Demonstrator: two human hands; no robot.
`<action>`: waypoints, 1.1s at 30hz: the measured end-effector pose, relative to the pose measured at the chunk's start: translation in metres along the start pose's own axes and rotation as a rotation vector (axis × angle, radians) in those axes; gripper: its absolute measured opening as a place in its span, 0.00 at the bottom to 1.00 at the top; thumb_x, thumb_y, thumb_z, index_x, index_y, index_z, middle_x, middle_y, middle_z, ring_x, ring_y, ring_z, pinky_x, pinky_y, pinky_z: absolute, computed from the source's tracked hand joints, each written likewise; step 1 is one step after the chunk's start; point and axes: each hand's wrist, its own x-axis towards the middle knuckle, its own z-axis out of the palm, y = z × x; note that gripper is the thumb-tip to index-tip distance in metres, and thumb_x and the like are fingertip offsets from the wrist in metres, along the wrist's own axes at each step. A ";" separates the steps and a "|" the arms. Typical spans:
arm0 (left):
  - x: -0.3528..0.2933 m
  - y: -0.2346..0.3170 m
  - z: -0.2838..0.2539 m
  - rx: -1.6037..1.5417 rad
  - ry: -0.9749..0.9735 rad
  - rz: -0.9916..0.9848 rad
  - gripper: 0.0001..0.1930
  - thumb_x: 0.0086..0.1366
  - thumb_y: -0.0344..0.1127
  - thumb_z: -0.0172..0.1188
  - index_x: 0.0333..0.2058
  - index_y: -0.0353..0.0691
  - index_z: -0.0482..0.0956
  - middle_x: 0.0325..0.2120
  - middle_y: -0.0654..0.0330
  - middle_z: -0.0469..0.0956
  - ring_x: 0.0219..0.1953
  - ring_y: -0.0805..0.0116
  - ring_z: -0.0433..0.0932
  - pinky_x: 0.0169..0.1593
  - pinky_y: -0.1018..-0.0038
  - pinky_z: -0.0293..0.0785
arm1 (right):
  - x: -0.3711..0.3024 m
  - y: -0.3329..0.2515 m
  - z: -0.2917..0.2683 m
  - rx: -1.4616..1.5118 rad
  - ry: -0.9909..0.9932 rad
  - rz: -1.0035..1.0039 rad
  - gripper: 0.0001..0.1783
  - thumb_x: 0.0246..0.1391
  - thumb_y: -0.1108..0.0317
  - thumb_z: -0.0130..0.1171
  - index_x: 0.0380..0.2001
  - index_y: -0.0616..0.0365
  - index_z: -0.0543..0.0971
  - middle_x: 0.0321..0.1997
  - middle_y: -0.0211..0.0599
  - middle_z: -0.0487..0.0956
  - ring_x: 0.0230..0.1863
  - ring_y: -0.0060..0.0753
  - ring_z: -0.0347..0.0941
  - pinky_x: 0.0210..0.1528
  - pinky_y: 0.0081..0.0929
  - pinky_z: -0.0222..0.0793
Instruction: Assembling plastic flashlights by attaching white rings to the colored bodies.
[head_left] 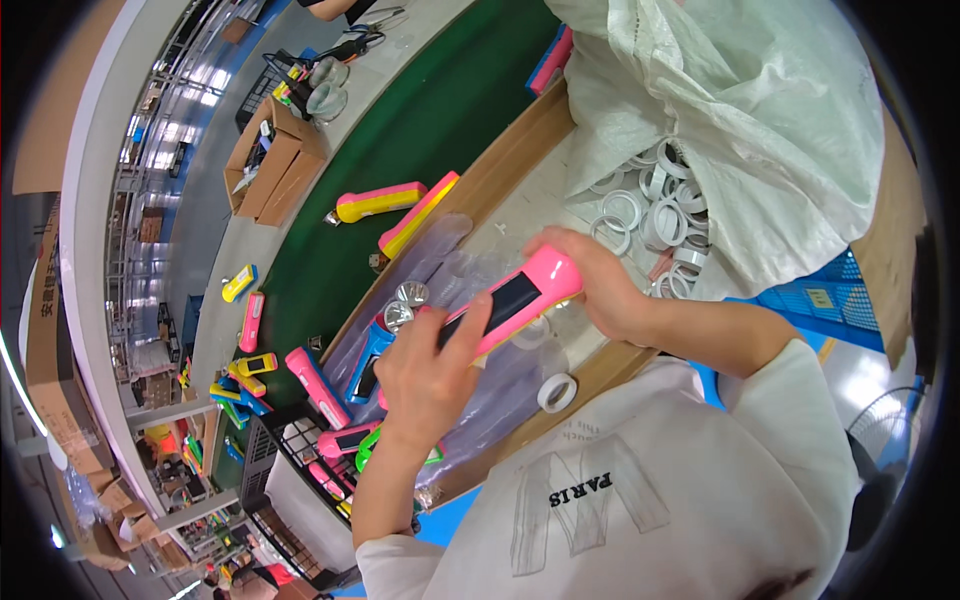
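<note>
Around me is a workshop, a long green belt (310,240) running beyond my left hand (425,375). One white woven sack (765,160) slumps beyond my right hand (600,285). Between them is one pink casing (553,283), both hands clamped on it: left along the narrow body, right around the flared head. I judge it light, stiff and rather slick, the dark panel (510,300) perhaps easily scratched, so I'd grip the sides. Well beyond my left hand lie two pink-and-yellow casings (380,202). White rings (660,185) heap past my right, too overlapped to count; two silver reflectors (412,293) sit just beside my left
</note>
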 end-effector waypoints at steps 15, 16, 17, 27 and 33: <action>-0.004 -0.007 0.010 -0.116 -0.008 -0.046 0.32 0.37 0.24 0.66 0.48 0.50 0.80 0.28 0.58 0.74 0.28 0.63 0.77 0.29 0.70 0.75 | 0.016 -0.010 0.002 -0.002 -0.093 -0.053 0.16 0.56 0.63 0.47 0.28 0.64 0.79 0.32 0.40 0.79 0.36 0.32 0.77 0.44 0.28 0.71; -0.008 -0.012 0.018 -0.100 0.017 -0.028 0.33 0.37 0.24 0.66 0.48 0.50 0.80 0.28 0.58 0.74 0.28 0.64 0.76 0.29 0.71 0.75 | 0.021 -0.005 0.003 0.061 -0.057 0.031 0.15 0.56 0.64 0.47 0.29 0.63 0.79 0.31 0.39 0.79 0.36 0.31 0.76 0.44 0.27 0.70; -0.013 -0.016 0.023 -0.084 0.043 -0.008 0.33 0.37 0.24 0.67 0.48 0.51 0.80 0.29 0.58 0.74 0.28 0.64 0.76 0.29 0.71 0.75 | 0.024 -0.005 0.002 0.126 -0.019 0.115 0.14 0.55 0.65 0.47 0.30 0.63 0.79 0.31 0.38 0.79 0.36 0.29 0.76 0.44 0.26 0.70; -0.059 0.011 0.039 -2.081 -0.439 -1.111 0.32 0.58 0.52 0.65 0.52 0.32 0.70 0.36 0.52 0.80 0.28 0.65 0.78 0.31 0.76 0.73 | 0.003 -0.010 0.002 0.179 -0.326 -0.170 0.24 0.67 0.52 0.42 0.56 0.58 0.68 0.54 0.40 0.73 0.56 0.35 0.71 0.60 0.35 0.65; -0.046 0.050 0.045 -0.691 0.062 -0.553 0.35 0.54 0.44 0.70 0.56 0.33 0.67 0.38 0.50 0.75 0.32 0.61 0.78 0.30 0.71 0.74 | 0.014 -0.002 0.005 0.157 -0.134 -0.075 0.18 0.65 0.57 0.46 0.48 0.59 0.74 0.38 0.37 0.78 0.45 0.32 0.76 0.53 0.32 0.70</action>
